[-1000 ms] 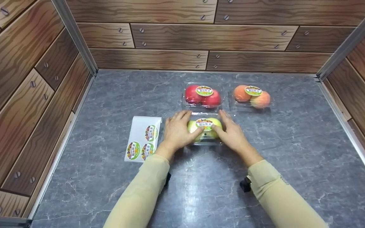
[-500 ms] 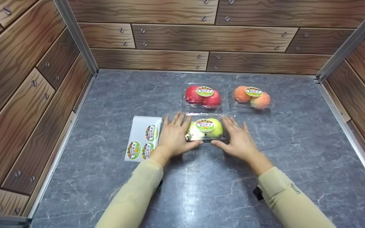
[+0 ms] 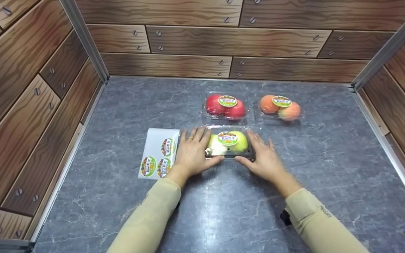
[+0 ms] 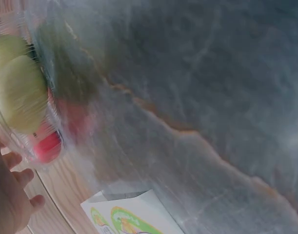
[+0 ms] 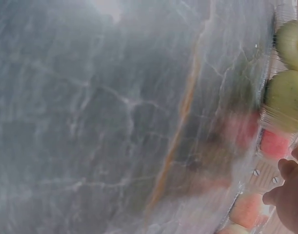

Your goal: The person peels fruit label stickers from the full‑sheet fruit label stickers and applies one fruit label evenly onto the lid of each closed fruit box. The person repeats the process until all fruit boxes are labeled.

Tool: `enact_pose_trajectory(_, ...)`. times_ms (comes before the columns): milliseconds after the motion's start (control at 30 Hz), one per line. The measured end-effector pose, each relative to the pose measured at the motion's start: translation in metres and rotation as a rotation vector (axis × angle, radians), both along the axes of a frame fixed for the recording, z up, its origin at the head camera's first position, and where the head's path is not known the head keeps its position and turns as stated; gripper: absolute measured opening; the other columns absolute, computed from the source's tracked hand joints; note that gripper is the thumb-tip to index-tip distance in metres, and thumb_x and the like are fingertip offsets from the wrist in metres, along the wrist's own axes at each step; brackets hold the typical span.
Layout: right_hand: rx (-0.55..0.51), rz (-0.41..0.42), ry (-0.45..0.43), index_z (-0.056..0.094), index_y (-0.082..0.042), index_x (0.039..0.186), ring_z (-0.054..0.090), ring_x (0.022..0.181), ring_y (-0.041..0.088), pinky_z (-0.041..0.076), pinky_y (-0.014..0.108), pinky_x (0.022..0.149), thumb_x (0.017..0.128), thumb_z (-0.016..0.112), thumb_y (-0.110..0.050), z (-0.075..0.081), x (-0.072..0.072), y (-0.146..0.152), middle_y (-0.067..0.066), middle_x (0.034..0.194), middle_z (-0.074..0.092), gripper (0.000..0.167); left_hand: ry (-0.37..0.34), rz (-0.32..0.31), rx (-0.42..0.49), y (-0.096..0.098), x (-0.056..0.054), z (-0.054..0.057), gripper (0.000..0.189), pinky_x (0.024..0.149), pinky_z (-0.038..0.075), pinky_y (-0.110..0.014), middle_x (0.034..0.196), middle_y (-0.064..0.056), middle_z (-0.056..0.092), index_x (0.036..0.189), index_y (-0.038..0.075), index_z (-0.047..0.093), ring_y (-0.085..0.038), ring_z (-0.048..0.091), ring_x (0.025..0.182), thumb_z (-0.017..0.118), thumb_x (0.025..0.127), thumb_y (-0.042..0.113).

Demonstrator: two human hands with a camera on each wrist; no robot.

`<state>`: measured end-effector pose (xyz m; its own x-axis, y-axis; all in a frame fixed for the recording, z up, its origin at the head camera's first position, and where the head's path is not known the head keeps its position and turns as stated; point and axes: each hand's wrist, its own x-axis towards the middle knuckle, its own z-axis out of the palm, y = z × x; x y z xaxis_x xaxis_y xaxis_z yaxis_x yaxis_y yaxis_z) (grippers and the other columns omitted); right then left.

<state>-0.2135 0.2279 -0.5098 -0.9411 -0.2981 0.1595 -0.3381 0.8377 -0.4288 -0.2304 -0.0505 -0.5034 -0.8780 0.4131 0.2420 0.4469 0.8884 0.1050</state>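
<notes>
A clear plastic box [image 3: 243,154] holding two green apples [image 3: 240,143] lies in the middle of the table, an oval fruit label [image 3: 227,138] on its lid. My left hand [image 3: 192,151] rests along the box's left side, fingers straight and slightly spread. Along the right side lies my right hand [image 3: 265,158], its fingers extended forward. Both thumbs point inward at the front edge. The left wrist view shows the green apples [image 4: 22,92] beyond my fingers; in the right wrist view the right fingertips [image 5: 285,168] are close to the box.
Behind stand a clear box of red apples [image 3: 236,109] and one of orange-pink fruits [image 3: 289,110], both labelled. A white sticker sheet [image 3: 156,138] with several round labels lies left of my left hand. Wood-patterned walls [image 3: 188,65] enclose the table's back and sides.
Both thumbs have come off the label on the lid and down to the box's front edge. The hands have spread to the box's sides; over the last half second they barely moved.
</notes>
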Motion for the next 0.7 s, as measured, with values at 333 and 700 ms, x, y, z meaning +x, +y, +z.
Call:
enact_pose_trajectory(333,-0.033,0.000,0.016,0.027,-0.004,0.167,0.036,0.152,0.045,0.014,0.075,0.122,0.094,0.073,-0.059,-0.003,0.005,-0.005,0.018,0.169,0.034,0.103,-0.027,0.002,0.039,-0.005,0.004,0.000,0.106,0.126,0.022,-0.061,0.165,-0.012,0.044,0.161,0.013,0.043,-0.039,0.041,0.151,0.049,0.088,0.089)
enact_pose_trajectory(700,-0.035,-0.022,0.016,0.028,-0.005,0.167,0.036,0.153,0.043,0.016,0.077,0.120,0.093,0.073,-0.062,-0.004,0.011,-0.017,0.018,0.169,0.034,0.104,-0.032,0.005,0.020,-0.016,0.005,0.002,0.109,0.126,0.022,-0.062,0.164,-0.010,0.046,0.160,0.012,0.045,-0.039,0.041,0.151,0.050,0.086,0.091)
